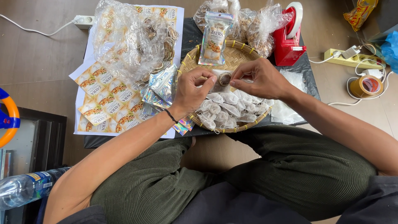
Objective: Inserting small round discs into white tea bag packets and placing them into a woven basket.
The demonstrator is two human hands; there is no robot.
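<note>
Fingertips of the left hand (191,89) and right hand (260,79) pinch a small white pouch (220,81) between them, above the woven tray (238,56). More white pouches (230,108) heap at six o'clock; a red tape dispenser (290,39) stands at two o'clock.

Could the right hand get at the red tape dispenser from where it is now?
Probably yes: the red tape dispenser stands just beyond the right hand, with nothing between, though both hands hold a small pouch.

- Low black table (309,76): carries a woven bamboo tray (188,62) beneath both hands.
- Sheet of printed labels (105,105): left of the left hand (191,92).
- Red tape dispenser (288,43): beyond the right hand (259,78).
</note>
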